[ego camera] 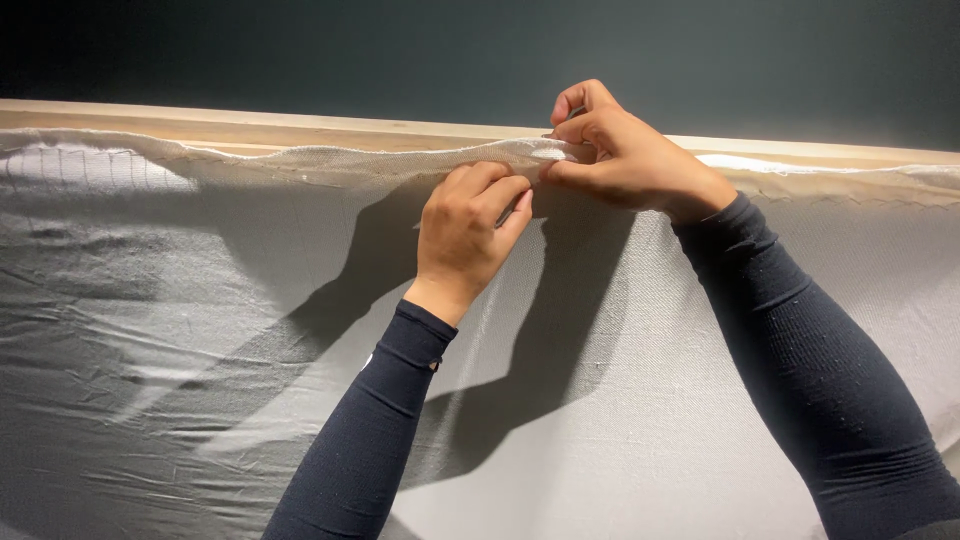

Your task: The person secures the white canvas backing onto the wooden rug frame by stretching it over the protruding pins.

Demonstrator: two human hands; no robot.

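Observation:
A large sheet of pale woven canvas hangs wrinkled below a long wooden bar that runs across the top of the view. The canvas's frayed top edge is folded up against the bar. My left hand pinches that edge near the middle with thumb and forefinger. My right hand pinches the same edge just to the right, its fingers pressed over the bar. Both arms wear dark long sleeves. The two hands nearly touch.
A dark grey-green wall fills the space behind the bar. The canvas sags and bunches at the far left and stays loose along the right part of its top edge. My arms cast strong shadows on the cloth.

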